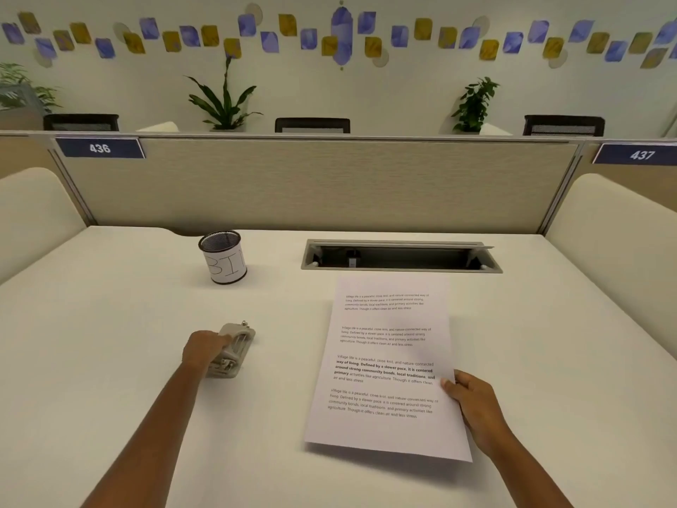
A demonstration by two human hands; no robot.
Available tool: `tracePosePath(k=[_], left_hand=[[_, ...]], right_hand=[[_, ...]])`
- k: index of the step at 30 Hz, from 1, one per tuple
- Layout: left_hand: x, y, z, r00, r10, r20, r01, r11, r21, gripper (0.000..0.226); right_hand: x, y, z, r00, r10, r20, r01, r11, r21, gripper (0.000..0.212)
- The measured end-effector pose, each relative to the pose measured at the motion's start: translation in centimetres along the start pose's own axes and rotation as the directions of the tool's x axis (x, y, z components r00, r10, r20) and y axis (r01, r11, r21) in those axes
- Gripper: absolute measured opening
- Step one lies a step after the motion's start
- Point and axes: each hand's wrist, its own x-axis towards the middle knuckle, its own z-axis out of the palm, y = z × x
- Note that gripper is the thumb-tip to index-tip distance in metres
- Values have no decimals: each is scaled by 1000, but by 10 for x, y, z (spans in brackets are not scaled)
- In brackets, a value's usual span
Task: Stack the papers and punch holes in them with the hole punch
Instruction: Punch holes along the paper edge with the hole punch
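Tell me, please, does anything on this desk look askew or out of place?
Only slightly: the papers sit tilted rather than square to the desk edge, held by the right hand. The left hand grips the hole punch. Nothing spilled or damaged.

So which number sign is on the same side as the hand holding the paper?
The dark blue sign reading 437, up on the right partition. The right hand grips the white printed paper below it; the 436 sign sits left.

the white desk (110,342) carries a mesh cup (223,256), a hole punch (232,352) and printed papers (388,361).
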Motion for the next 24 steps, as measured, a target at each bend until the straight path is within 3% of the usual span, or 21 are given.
tracePosePath(k=[4, 7, 12, 20, 24], left_hand=[[-9, 5, 5, 991, -15, 134, 44, 976, -214, 26], [-25, 6, 16, 957, -27, 290, 147, 905, -399, 21], [-43, 13, 38, 880, 45, 472, 223, 839, -497, 14], [-62, 24, 64, 843, 127, 523, 259, 757, -600, 12], [-69, 27, 67, 834, 155, 530, 238, 766, -597, 19]], right_hand=[[-4, -4, 1, 1000, 15, 20, -15, 1000, 23, 17], [-8, -8, 0, 999, 23, 48, -26, 998, 56, 19], [-18, -13, -3, 996, 6, 90, -11, 998, 55, 21], [-33, -20, -9, 998, -32, 53, 31, 999, 14, 22], [-40, -24, -12, 998, -48, 32, 49, 999, -4, 21]])
